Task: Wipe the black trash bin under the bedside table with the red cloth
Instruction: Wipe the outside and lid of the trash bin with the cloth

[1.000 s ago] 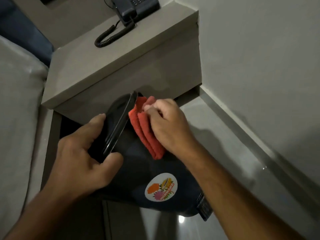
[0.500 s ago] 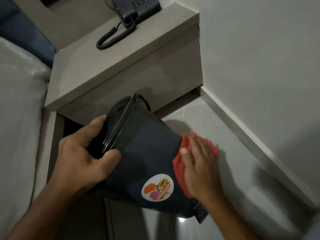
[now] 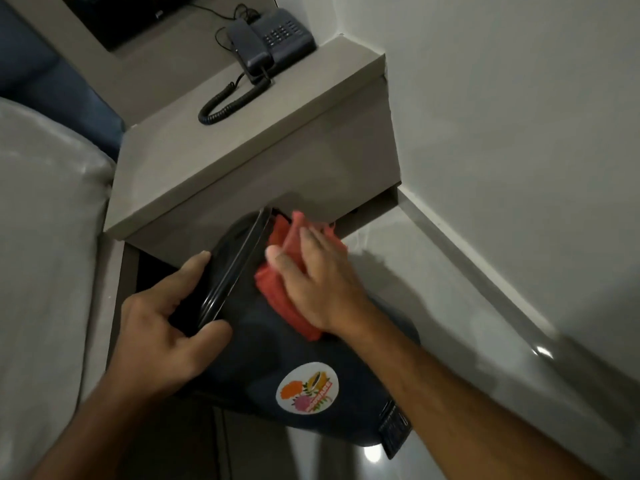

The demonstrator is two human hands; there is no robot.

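I have the black trash bin (image 3: pixel 263 372) tipped on its side on the floor (image 3: pixel 450 306) in front of the bedside table (image 3: pixel 242 157), its mouth turned toward 10 o'clock. My left hand (image 3: pixel 162 337) is clamped on the rim, thumb outside, fingers curled inside. My right hand (image 3: pixel 318 282) lies flat with fingers spread, pressing the red cloth (image 3: pixel 277 289) onto the wall near the rim, at about 12 o'clock on the bin. I judge the round bin could roll or twist toward the wall if I push harder than my left hand resists, and the bunched cloth could slide out from under my palm. The table's lower edge hangs just above the rim at 12 o'clock, so my knuckles may strike it. The bed (image 3: pixel 45 237) crowds me at 9 o'clock, and a telephone (image 3: pixel 273 39) sits on top.
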